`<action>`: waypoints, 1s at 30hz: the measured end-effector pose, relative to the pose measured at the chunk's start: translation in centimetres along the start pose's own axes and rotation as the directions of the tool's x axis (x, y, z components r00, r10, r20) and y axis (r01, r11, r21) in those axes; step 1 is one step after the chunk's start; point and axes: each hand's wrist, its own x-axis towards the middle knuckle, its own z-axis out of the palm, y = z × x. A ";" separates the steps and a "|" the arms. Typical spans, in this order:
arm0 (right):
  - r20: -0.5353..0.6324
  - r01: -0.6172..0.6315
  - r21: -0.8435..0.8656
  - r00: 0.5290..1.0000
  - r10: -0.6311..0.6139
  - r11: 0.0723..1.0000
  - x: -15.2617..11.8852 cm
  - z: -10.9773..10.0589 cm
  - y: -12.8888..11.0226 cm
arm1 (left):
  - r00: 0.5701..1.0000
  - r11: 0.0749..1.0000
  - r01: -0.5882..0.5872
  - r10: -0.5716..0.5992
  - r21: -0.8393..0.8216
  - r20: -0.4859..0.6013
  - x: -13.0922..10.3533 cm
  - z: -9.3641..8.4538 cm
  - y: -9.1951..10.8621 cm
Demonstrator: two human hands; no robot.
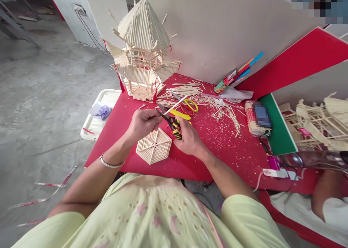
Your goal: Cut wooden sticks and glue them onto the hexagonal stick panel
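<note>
Right hand holds pliers; patterned cup holds coloured items

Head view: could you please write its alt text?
The right hand holds black-and-yellow cutters at a pale stick, which the left hand appears to pinch, over a red table. A hexagonal stick panel lies below; a pagoda-shaped model stands behind.
</note>
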 end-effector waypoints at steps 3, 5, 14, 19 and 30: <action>0.003 0.000 0.022 1.000 0.000 1.000 -0.2 0.3 0.4 | 0.996 0.993 0.061 -0.055 -0.097 0.067 0.0 0.0 -0.2; 0.010 0.030 0.034 0.999 -0.031 0.999 -0.3 0.1 0.6 | 0.987 0.972 0.128 -0.104 -0.199 0.125 0.3 -0.2 -0.5; 0.100 0.138 -0.015 0.986 -0.136 0.990 -0.7 -2.0 0.4 | 0.759 0.712 0.593 -0.338 -0.377 0.556 1.3 -1.5 -0.7; 0.065 0.134 -0.056 0.989 -0.130 0.989 -1.0 -1.1 0.3 | 0.730 0.709 0.606 -0.317 -0.360 0.605 1.1 -1.5 -1.4; -0.146 -0.027 -0.299 0.989 -0.018 0.954 2.0 -4.0 1.8 | 0.821 0.829 0.543 -0.490 -0.135 0.292 3.6 -2.5 2.0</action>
